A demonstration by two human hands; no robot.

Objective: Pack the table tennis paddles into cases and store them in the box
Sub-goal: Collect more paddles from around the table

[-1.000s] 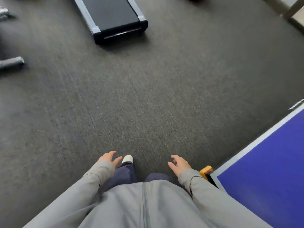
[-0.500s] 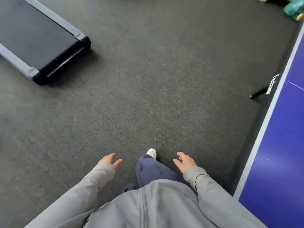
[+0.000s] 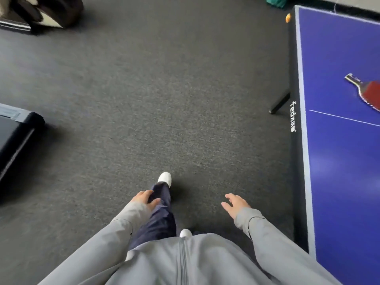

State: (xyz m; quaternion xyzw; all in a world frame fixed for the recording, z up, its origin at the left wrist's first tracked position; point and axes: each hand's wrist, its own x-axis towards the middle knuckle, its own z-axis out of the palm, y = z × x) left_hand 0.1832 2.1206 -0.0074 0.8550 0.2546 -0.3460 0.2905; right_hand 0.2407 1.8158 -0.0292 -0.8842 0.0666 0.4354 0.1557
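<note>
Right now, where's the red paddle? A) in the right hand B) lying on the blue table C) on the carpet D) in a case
B: the red paddle lies flat on the blue table, handle toward the table's edge; both hands are empty.

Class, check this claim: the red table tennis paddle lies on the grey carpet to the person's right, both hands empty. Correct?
No. The head view shows the red table tennis paddle on the blue table tennis table, not the grey carpet. It is to the person's right; left hand and right hand are empty.
</note>
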